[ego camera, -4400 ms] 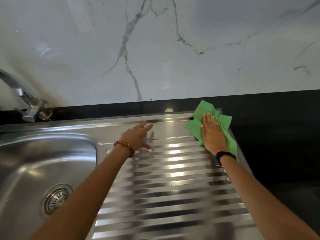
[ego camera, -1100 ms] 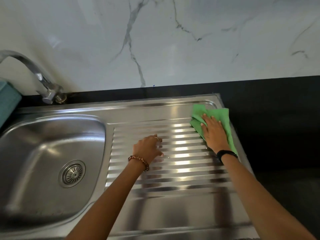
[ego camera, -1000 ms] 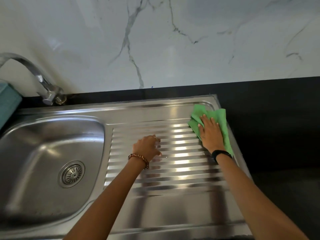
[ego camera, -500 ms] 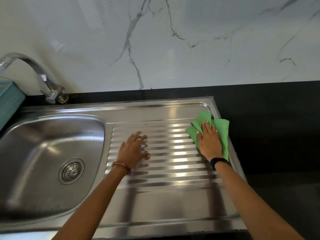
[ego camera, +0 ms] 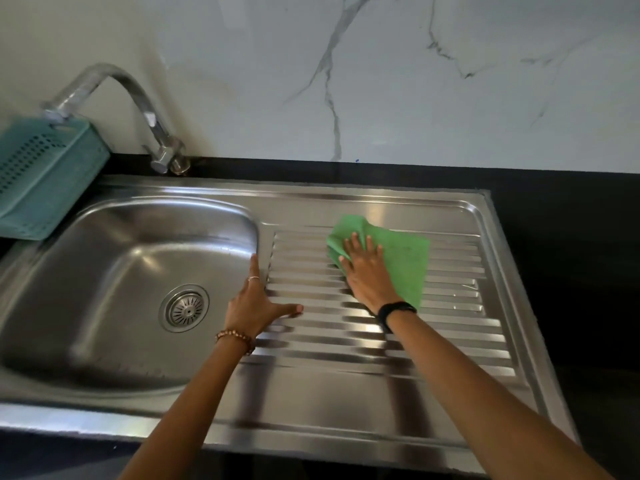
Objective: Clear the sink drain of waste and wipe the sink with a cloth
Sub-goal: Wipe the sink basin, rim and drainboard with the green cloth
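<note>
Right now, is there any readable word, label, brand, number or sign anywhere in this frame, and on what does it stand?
None can be read.
Sink: no stamped brand shows.
Tap: no marking visible.
Basket: only holes, no label.
Green cloth under the right hand: no tag or print.
Black wristband: no display or text can be made out.

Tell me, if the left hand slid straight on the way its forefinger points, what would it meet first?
The left hand points along the basin's right rim; the way looks free to the black counter strip, then the marble wall.
</note>
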Motion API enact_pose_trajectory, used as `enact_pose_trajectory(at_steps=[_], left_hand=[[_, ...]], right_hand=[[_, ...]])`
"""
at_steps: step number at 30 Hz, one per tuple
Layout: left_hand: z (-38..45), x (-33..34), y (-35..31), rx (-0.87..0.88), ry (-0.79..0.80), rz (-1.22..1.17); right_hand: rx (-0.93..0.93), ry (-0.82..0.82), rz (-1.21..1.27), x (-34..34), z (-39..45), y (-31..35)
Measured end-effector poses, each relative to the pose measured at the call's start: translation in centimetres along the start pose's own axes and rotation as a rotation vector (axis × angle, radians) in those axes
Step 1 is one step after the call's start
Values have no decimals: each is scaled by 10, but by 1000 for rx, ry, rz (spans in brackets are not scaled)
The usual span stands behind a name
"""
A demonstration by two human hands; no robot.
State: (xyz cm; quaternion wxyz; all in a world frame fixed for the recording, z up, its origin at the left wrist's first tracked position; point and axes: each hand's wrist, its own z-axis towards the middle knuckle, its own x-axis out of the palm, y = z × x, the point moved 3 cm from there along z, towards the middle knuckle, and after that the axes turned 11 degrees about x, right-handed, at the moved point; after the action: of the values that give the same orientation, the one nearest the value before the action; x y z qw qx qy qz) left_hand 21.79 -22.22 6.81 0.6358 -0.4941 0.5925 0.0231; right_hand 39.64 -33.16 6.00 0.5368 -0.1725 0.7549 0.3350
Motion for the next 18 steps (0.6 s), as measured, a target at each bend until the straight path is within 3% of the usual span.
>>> enact_pose_trajectory(at_steps=[8,18], left_hand=[[-1,5,9,-91,59,16],[-9,7,9,-68,44,6]], right_hand=[[-370,178,-170,30,29,126],[-547,245,-121,34,7,107]])
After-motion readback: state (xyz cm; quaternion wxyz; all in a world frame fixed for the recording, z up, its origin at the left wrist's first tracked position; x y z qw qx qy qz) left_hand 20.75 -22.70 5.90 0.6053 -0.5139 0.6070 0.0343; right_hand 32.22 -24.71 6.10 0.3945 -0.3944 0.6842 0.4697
